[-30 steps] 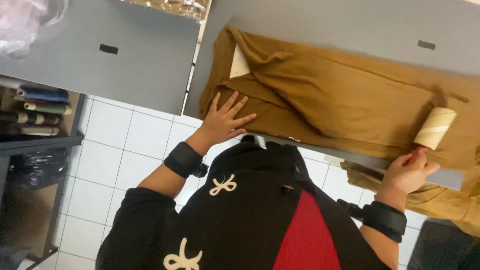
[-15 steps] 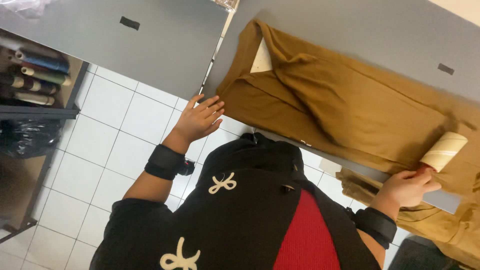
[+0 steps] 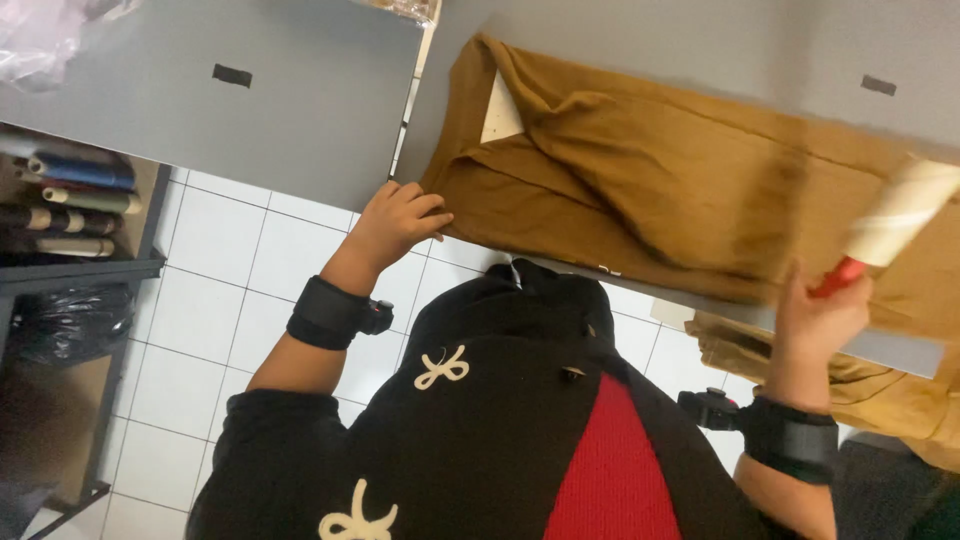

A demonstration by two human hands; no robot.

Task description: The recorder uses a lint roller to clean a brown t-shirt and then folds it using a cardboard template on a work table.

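The grey table (image 3: 300,110) carries a brown garment (image 3: 640,190) spread flat, its lower part hanging off the near edge. Judging by the roller's place near the right end, much of the cloth to the left may be covered already, though no lint shows either way. The left hand (image 3: 395,222) grips the garment's left edge with curled fingers; 0.5 s ago it lay flatter, fingers spread. The right hand (image 3: 825,315) clenches the red handle of a lint roller (image 3: 900,212), whose pale roll rests on the cloth, blurred, and has shifted slightly upward.
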